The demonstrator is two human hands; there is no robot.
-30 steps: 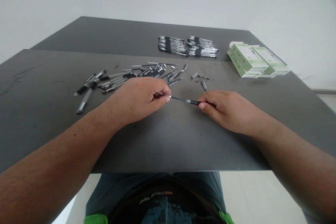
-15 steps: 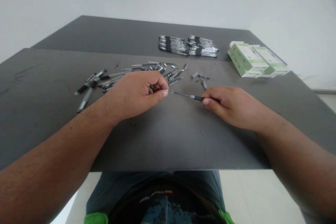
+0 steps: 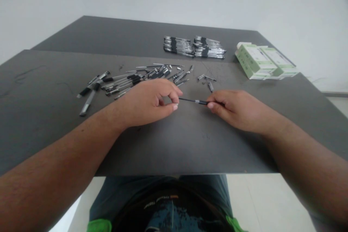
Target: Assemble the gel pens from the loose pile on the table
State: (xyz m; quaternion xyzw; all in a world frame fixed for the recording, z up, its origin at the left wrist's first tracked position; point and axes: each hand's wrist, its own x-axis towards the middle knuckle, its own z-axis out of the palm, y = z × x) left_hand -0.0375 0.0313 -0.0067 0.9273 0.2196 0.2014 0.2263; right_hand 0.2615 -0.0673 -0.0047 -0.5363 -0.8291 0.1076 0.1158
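A thin black pen (image 3: pixel 193 100) is stretched level between my two hands, just above the dark grey table (image 3: pixel 174 141). My left hand (image 3: pixel 148 101) is curled, with thumb and fingertips pinched round the pen's left end. My right hand (image 3: pixel 235 108) pinches the pen's right end, and that end is hidden inside the fingers. Behind my left hand lies a loose scatter of pen parts (image 3: pixel 130 79), barrels and caps mixed. A few small pieces (image 3: pixel 208 81) lie just beyond my right hand.
Two neat stacks of finished pens (image 3: pixel 194 47) lie at the back of the table. Green and white boxes (image 3: pixel 265 61) stand at the back right. The table's near edge runs just above my lap.
My hands have come closer together, so less of the pen shows between them. My left hand shifted slightly right and its fingers re-gripped the pen end.
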